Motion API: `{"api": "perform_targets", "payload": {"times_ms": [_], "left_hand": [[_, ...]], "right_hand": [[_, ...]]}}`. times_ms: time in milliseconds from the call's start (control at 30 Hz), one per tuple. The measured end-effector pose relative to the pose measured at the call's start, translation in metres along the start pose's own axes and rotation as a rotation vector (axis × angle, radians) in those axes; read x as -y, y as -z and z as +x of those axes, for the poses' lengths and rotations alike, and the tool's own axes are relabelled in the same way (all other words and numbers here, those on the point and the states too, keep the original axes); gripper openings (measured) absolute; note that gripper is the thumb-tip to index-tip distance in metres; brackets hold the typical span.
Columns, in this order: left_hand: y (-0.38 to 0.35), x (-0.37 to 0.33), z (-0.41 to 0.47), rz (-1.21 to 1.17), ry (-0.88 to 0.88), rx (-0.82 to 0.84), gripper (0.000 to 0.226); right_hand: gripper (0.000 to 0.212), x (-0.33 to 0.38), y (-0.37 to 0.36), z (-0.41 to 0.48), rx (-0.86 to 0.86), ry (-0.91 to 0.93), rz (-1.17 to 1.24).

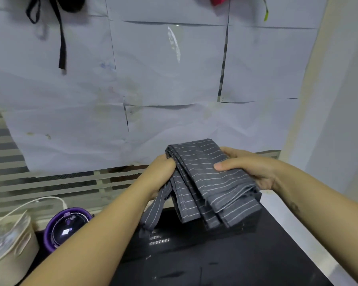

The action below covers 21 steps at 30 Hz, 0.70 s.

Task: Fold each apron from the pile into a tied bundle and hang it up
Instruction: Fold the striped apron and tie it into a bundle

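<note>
Sheets of pale paper [170, 79], taped edge to edge and creased, cover the wall that fills the upper half of the view from the head camera, with a plain white wall [339, 120] running down the right side. Below them a glossy black surface [246, 261] spreads across the lower right, and a panel of horizontal slats [50, 182] runs behind it on the left. A person's two bare forearms reach in from the bottom edge and meet at a grey apron [205, 178] with thin white stripes, folded into a long, many-layered band and held up in front of the paper, its lower end hanging over the far part of the black surface; whether it touches there cannot be told. At the lower left stands a cream container [15, 252] holding crumpled clear plastic, and just beside it a round purple-rimmed object [66, 226] with a shiny dark centre. The right hand [246, 168] clamps the band's right side, thumb pressed flat on top and fingers wrapped behind. The left hand [161, 174] grips the left edge, its fingers curled into the folds and out of sight. Black ties [61, 38] dangle down the paper at the upper left. One striped strap [153, 211] of the apron hangs loose under the left wrist. A white cable [29, 205] curves above the container, and a scrap of pink cloth [218, 0] shows at the top edge.
</note>
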<state>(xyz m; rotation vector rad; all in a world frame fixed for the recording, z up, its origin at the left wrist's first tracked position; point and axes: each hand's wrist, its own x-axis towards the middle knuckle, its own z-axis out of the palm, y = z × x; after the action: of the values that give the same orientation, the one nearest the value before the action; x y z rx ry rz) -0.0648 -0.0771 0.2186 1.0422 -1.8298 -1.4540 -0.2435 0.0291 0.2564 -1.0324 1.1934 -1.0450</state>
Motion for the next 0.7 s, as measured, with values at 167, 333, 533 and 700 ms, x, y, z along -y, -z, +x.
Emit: {"api": "perform_targets", "payload": {"times_ms": [167, 333, 533, 700], "left_hand": [[-0.013, 0.012, -0.001, -0.251, 0.174, -0.055, 0.028], [-0.02, 0.019, -0.006, -0.437, 0.225, -0.125, 0.024], [-0.024, 0.021, -0.008, -0.485, 0.163, -0.174, 0.019], [-0.023, 0.027, -0.002, -0.411, 0.13, -0.254, 0.019]], "right_hand": [[0.058, -0.015, -0.009, -0.002, -0.225, 0.037, -0.257], [0.05, -0.018, -0.013, -0.007, -0.289, 0.064, -0.539], [0.039, -0.023, -0.006, -0.004, -0.158, -0.079, -0.335], [0.035, -0.016, 0.006, -0.004, -0.118, -0.139, -0.028]]}}
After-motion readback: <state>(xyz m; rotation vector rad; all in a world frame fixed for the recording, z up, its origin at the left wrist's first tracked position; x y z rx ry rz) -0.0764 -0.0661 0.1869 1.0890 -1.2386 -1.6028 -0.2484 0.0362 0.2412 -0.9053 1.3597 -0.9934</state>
